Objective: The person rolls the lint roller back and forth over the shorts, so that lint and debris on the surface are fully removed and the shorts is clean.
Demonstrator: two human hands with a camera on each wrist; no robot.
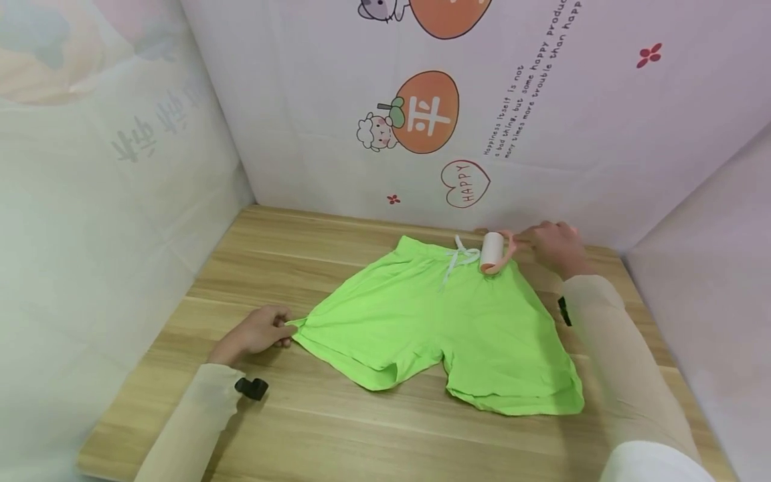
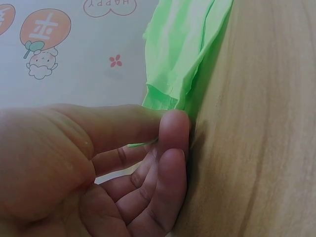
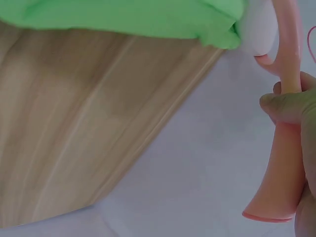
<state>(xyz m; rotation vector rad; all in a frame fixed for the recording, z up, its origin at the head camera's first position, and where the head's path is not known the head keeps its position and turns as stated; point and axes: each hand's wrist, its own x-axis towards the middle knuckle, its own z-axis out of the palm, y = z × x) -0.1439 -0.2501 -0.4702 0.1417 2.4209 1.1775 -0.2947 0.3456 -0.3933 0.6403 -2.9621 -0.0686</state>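
Note:
Bright green shorts (image 1: 415, 308) with a white drawstring (image 1: 462, 254) lie spread on the wooden table, waistband toward the back wall. My left hand (image 1: 262, 329) pinches the hem corner of the left leg between thumb and fingers; in the left wrist view the green cloth (image 2: 173, 54) runs up from the fingertips. At the waistband's right end, my right hand (image 1: 557, 246) grips the handle of a lint roller (image 1: 492, 251). Its white roll touches the cloth beside the drawstring. The right wrist view shows the roller's pink handle (image 3: 279, 168) with thumb and fingers round it.
The wooden table (image 1: 337, 435) meets a printed white cloth wall (image 1: 301, 120) at the back. Pale cloth walls also stand on the left (image 1: 90, 268) and right (image 1: 711, 268). The right forearm passes beside the shorts' right leg.

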